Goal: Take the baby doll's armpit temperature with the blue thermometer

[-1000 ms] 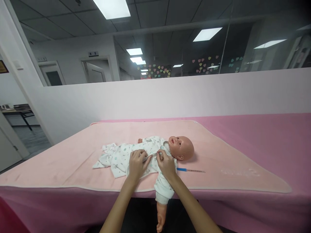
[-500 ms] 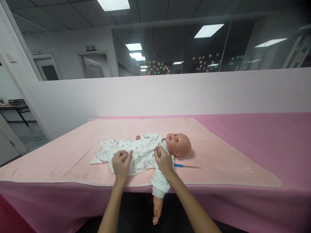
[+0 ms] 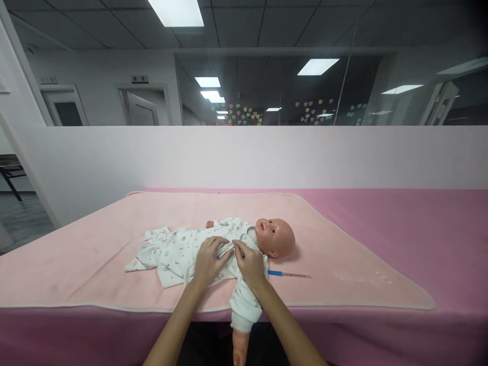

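A baby doll (image 3: 280, 238) lies on its back with its head to the right, dressed in a white printed romper (image 3: 177, 246). One doll arm hangs over the table's near edge. At the chest, my left hand (image 3: 210, 258) and my right hand (image 3: 247, 260) almost meet. Both have their fingers closed on the romper's front edge, which is bunched between them. A pale loop of trim or tie shows beside my left hand. Just what the fingertips pinch is partly hidden.
Beneath the doll is a peach blanket (image 3: 95, 264) on a pink table cover (image 3: 419, 229). A thin thermometer-like stick with a blue end (image 3: 275, 273) lies right of my right hand. A white half wall (image 3: 267, 157) with glass above stands behind the table.
My left hand has moved right, from the doll's belly up to my right hand, and now pinches the cloth. My right hand has shifted slightly toward it. The view has tilted up a little.
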`<state>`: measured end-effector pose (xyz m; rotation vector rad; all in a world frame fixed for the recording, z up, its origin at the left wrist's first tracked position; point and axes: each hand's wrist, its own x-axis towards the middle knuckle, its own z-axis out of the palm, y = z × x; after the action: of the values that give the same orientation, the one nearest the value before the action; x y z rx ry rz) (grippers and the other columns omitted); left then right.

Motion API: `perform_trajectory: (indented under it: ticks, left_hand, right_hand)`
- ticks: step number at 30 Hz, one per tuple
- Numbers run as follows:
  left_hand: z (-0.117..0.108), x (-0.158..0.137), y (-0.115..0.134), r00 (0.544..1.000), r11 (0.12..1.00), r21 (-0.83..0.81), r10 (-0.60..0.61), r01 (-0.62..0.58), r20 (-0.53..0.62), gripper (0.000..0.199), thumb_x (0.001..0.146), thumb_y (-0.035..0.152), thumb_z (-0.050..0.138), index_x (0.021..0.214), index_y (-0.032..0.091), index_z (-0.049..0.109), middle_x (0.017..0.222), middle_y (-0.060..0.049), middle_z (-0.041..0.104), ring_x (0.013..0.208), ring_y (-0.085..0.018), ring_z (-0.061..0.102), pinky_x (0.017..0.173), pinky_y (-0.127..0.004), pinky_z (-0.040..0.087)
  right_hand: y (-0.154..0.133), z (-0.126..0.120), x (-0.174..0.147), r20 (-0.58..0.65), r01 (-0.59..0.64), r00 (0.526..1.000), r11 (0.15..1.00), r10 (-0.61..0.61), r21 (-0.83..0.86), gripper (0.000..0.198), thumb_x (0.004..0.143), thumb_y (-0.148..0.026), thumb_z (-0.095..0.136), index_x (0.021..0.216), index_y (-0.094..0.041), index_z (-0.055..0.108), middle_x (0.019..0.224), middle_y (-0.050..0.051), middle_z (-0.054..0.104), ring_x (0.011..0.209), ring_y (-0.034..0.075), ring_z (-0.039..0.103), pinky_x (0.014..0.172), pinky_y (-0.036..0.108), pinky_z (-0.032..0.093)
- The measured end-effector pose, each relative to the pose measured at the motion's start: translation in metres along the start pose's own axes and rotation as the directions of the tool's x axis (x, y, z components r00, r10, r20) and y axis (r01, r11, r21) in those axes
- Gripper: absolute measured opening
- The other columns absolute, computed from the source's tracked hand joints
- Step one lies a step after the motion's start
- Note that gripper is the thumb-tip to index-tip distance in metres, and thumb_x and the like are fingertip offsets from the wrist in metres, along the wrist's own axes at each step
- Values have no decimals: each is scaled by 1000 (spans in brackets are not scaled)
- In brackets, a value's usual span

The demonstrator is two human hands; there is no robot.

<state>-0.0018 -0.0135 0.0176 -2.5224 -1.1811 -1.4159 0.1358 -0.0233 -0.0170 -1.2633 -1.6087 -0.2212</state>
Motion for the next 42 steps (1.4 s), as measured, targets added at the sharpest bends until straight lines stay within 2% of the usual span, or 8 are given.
perform_trajectory:
  ticks: [5,12,23,34,42]
  left_hand:
    - [5,-9,-5,998,999,28,-24,26,-65,14,80,33,53,86,20,53,84,-3,60,81,-18,55,72,-32,43]
    - [4,-11,3,997,991,134,-10,20,-79,11,82,29,50,87,21,55,89,-3,60,83,-19,54,75,-33,41]
    - [5,-12,3,999,981,188,42,-38,-21,13,82,19,45,91,20,54,92,-4,59,86,-21,51,76,-35,40]
    - [4,-13,-2,1000,999,48,-8,8,3,20,78,11,45,89,23,56,86,-1,58,83,-18,51,74,-33,39]
    - [3,-14,-3,1000,1000,2,3,-3,-11,16,81,19,48,88,23,61,82,-1,60,82,-17,52,74,-31,39]
  right_hand:
    - [0,0,0,29,-7,1000,999,8,-34,31,88,-27,39,106,-23,64,63,2,68,54,13,60,50,20,37]
    - [0,-4,-1,47,-3,999,999,5,-39,32,89,-28,38,106,-21,64,59,2,66,49,12,57,47,20,35]
    - [-2,-6,0,48,-17,999,1000,17,-7,30,88,-26,39,102,-22,66,64,2,69,54,13,60,51,20,36]
    - [-1,-6,0,55,-35,998,999,33,32,25,87,-26,43,94,-22,67,68,1,69,58,13,61,53,20,36]
    - [-5,-11,1,70,-62,996,998,60,26,27,87,-28,41,90,-20,66,56,-1,63,49,11,55,49,21,29]
